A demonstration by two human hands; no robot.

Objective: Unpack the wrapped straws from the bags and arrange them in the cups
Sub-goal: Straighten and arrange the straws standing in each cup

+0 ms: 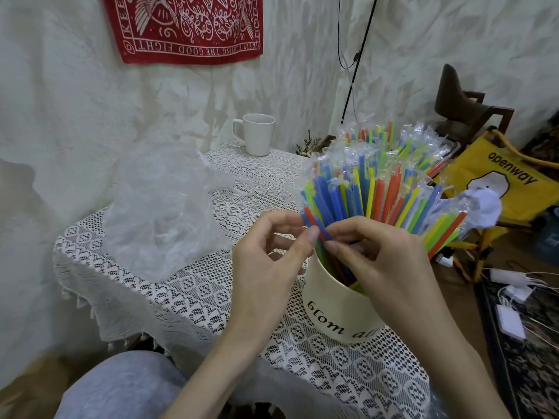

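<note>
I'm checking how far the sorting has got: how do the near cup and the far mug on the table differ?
The near cup is crammed with wrapped straws; the far mug shows none. The near cup bears dark lettering; the far mug is plain white. Both hands, left and right, are at the near cup; the far mug stands untouched. Both rest on the lace cloth.

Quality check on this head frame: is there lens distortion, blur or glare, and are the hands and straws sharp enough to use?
Head view: wide-angle bending shows at the edges, on the lace tablecloth and the black cable; light is soft and even; the crumpled plastic bag looks hazy with faint sheen; the left hand, right hand and wrapped straws in the cream cup are fairly sharp.
</note>
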